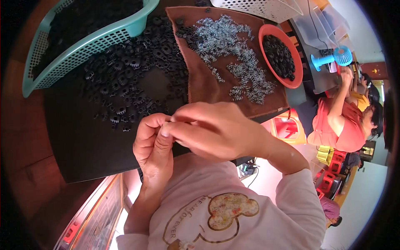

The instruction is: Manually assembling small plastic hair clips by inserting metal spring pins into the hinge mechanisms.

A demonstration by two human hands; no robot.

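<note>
My left hand [153,146] and my right hand [216,131] meet at the table's near edge, fingertips pressed together. Both are closed in a pinch; whatever lies between the fingers is hidden. Beyond them, many small black toothed plastic pieces [121,68], like halves of claw hair clips, are spread over the black table [100,152]. To their right a brown cloth [204,85] carries a loose heap of small silvery coil springs [250,75]. An orange-red bowl [297,68] at the cloth's right edge holds more black pieces.
A green plastic basket [93,46] full of black pieces stands at the far left. At the back are a white perforated basket [262,7] and a clear bin [318,29]. A blue fan [342,56] stands near a person in red [341,129] on the right.
</note>
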